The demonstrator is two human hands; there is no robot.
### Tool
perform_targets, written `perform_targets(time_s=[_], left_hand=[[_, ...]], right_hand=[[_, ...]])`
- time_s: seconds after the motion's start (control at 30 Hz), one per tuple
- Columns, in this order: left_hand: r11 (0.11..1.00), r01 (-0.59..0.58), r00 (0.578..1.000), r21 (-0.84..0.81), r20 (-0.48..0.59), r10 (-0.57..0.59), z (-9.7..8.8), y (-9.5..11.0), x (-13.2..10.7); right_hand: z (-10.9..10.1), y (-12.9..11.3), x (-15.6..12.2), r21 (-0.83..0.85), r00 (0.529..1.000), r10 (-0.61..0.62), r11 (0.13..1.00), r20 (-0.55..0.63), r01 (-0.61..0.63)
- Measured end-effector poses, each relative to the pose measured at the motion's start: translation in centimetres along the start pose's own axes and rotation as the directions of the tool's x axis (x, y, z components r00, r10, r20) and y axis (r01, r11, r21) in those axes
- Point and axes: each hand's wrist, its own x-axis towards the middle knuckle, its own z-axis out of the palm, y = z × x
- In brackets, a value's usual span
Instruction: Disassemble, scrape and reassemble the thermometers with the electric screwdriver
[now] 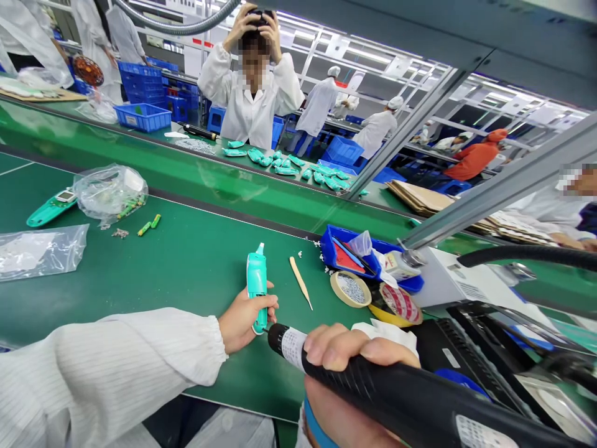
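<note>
My left hand (246, 314) is closed around a teal ear thermometer (256, 277) with a white tapered tip, which points away from me. An open slot shows in the thermometer's lower body beside my thumb. In my right hand (354, 367) is a thick black electric screwdriver (387, 392), lying slantwise with its bit toward the thermometer's near end. The bit's tip is at that end; whether it touches a screw is too small to tell. Right of the thermometer, a pale wooden-handled pointed tool (300, 281) lies on the green bench mat (186, 267).
On the left are a second teal device (51, 206), a clear bag of batteries (111, 191), loose batteries (149, 225) and a flat plastic bag (41, 252). To the right stand a blue bin (342, 256) and a tape roll holding screws (351, 289). A co-worker (252, 93) sits across the conveyor.
</note>
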Motion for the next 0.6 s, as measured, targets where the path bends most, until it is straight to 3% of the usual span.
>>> perform_targets(time_s=[0.23,0.6], left_hand=[[1.0,0.01,1.0,0.022,0.023,-0.011,-0.1,0.1,0.2],[0.993,0.015,0.998,0.114,0.059,-0.022,-0.1,0.4,0.0]], right_hand=[[0.0,0.5,-0.3,0.013,0.992,-0.109,0.994,-0.069,0.11],[-1.3,-0.6,-0.7,-0.004,0.957,-0.149,0.988,-0.25,0.153]])
